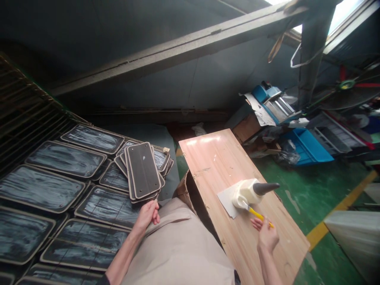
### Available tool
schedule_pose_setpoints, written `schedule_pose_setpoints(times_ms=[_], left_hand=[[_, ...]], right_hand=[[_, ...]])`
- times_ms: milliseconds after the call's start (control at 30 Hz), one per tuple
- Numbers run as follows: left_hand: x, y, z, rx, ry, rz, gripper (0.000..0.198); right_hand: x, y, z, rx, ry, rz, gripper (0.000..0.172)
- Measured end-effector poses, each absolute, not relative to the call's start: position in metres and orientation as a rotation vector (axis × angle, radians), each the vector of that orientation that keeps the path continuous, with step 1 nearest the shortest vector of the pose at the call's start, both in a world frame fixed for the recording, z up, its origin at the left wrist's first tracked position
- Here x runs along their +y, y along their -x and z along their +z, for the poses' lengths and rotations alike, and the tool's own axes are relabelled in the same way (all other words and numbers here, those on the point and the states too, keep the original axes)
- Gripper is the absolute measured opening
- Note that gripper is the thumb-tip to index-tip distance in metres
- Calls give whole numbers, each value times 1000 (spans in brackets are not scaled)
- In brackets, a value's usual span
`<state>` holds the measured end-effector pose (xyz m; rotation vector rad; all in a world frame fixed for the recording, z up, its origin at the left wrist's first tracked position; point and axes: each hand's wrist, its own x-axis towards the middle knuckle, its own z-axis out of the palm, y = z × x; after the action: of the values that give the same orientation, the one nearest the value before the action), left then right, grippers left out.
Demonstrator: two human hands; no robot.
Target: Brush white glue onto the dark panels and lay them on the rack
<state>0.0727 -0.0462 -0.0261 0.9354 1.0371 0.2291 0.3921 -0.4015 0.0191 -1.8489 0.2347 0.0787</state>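
Note:
My left hand (147,215) pinches the near end of a small stack of dark rounded panels with tan edges (143,171), holding it raised above other panels. My right hand (266,233) grips the yellow handle of a brush (255,214) over a wooden board (225,174). The brush tip reaches a white glue bottle with a dark cone nozzle (251,190), which lies on its side on a white sheet (226,199). My lap, in beige fabric (178,253), is between the two hands.
Several glue-streaked dark panels (65,158) lie spread on racks at the left. A blue machine (271,101) and a blue tray (305,147) stand at the back right on a green floor with a yellow line (341,206). A grey box (356,237) is at the right.

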Motion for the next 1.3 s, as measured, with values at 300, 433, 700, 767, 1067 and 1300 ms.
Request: schedule_pose_setpoints(times_ms=[300, 433, 700, 767, 1067, 1300], left_hand=[[-49, -55, -58, 1216, -1519, 94, 23], [-46, -47, -63, 1299, -1547, 43, 10], [-42, -47, -49, 1331, -1859, -68, 15], [-42, -48, -44, 1377, -1915, -84, 25], [-40, -46, -33, 1280, -1730, 153, 11], [-42, -34, -38, 1366, -1533, 270, 25]], right_hand=[[-385, -374, 22, -519, 2597, 34, 61], [-390, -365, 17, -685, 2719, -12, 62], [-395, -355, 20, -832, 2773, -67, 60], [-395, -356, 22, -805, 2779, -71, 61], [-359, -352, 52, -395, 2426, 181, 65], [-270, -358, 72, 4, 1731, 435, 48]])
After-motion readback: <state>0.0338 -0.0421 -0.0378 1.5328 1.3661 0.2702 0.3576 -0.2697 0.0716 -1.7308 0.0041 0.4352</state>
